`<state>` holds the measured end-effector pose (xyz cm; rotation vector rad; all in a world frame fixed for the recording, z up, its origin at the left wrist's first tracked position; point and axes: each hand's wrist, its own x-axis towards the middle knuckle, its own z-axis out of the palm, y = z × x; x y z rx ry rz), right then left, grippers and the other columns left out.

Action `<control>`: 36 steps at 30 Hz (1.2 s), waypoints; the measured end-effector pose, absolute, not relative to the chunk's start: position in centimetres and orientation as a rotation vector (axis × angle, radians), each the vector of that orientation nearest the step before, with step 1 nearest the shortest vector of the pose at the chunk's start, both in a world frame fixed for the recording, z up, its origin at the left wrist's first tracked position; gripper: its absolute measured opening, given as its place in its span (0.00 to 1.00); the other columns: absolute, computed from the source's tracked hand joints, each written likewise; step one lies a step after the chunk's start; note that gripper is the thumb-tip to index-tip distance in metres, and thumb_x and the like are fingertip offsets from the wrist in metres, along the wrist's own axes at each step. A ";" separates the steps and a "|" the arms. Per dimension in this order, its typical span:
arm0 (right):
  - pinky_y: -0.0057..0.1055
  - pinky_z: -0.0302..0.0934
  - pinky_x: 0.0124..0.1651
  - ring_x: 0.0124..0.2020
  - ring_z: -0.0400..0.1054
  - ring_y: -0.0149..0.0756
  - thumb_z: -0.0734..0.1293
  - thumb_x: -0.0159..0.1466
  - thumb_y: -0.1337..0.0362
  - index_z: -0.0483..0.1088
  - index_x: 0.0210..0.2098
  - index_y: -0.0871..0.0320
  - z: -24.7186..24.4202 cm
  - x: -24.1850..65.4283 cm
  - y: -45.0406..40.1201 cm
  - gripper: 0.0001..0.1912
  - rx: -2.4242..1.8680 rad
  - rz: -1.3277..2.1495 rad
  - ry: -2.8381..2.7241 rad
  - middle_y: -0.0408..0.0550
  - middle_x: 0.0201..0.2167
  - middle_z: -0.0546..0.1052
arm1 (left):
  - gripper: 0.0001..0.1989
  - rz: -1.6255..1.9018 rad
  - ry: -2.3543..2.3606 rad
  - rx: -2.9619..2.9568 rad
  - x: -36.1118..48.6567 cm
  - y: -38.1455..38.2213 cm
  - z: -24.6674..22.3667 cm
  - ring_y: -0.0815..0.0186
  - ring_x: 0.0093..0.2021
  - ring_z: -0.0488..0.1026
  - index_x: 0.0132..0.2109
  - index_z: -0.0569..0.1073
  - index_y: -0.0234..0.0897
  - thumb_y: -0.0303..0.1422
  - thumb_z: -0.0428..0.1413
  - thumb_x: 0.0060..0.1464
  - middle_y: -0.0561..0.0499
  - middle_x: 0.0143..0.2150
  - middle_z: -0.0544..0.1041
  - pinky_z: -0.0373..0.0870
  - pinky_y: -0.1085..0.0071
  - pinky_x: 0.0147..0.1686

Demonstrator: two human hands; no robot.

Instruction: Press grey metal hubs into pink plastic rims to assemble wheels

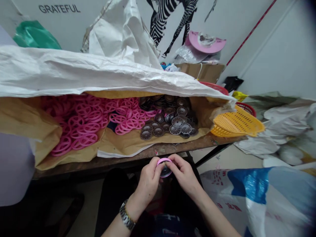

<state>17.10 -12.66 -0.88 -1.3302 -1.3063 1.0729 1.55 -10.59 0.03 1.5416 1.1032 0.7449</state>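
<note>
My left hand and my right hand meet just below the bench edge, over my lap. Between them they grip a pink plastic ring with a dark grey disc inside it. Both thumbs press on the disc, while the fingers close round the ring from the sides. Whether the disc is fully seated cannot be made out. Beyond my hands, many loose pink rings lie on brown paper, and a heap of dark grey slotted discs lies to their right.
A white sack with brown lining is spread along the wooden bench. Yellow baskets stand at its right end. White sacks and a blue and white bag lie on the right. A pink visor tops a carton behind.
</note>
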 end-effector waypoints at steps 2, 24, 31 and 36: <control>0.26 0.57 0.34 0.30 0.62 0.32 0.64 0.66 0.56 0.69 0.32 0.57 -0.9 17.2 -12.9 0.11 -1.340 1.044 -1.296 0.41 0.27 0.69 | 0.16 0.741 1.096 1.603 1.7 -10.6 0.1 0.69 0.22 0.69 0.39 0.69 0.37 0.44 0.46 0.66 0.55 0.26 0.69 0.63 0.76 0.22; 0.41 0.57 0.35 0.38 0.72 0.52 0.63 0.64 0.45 0.76 0.47 0.55 7.1 40.4 -10.3 0.23 -2.253 -0.539 -1.140 0.59 0.40 0.80 | 0.14 0.744 1.577 2.488 0.0 -1.6 3.0 0.49 0.53 0.69 0.53 0.71 0.32 0.30 0.52 0.63 0.38 0.50 0.74 0.68 0.55 0.53; 0.41 0.66 0.43 0.39 0.74 0.46 0.60 0.66 0.45 0.76 0.43 0.59 4.6 33.9 -10.7 0.25 -1.789 -0.366 -1.368 0.57 0.39 0.80 | 0.23 0.374 1.807 2.550 0.7 1.3 3.0 0.47 0.55 0.69 0.55 0.71 0.27 0.40 0.58 0.59 0.33 0.51 0.75 0.66 0.56 0.54; 0.40 0.68 0.48 0.42 0.74 0.42 0.63 0.68 0.56 0.75 0.42 0.56 2.5 27.7 -10.4 0.13 -1.562 -0.025 -1.591 0.52 0.40 0.80 | 0.29 0.487 1.744 2.451 0.0 1.9 2.2 0.49 0.59 0.68 0.63 0.64 0.28 0.36 0.58 0.59 0.33 0.56 0.73 0.65 0.56 0.57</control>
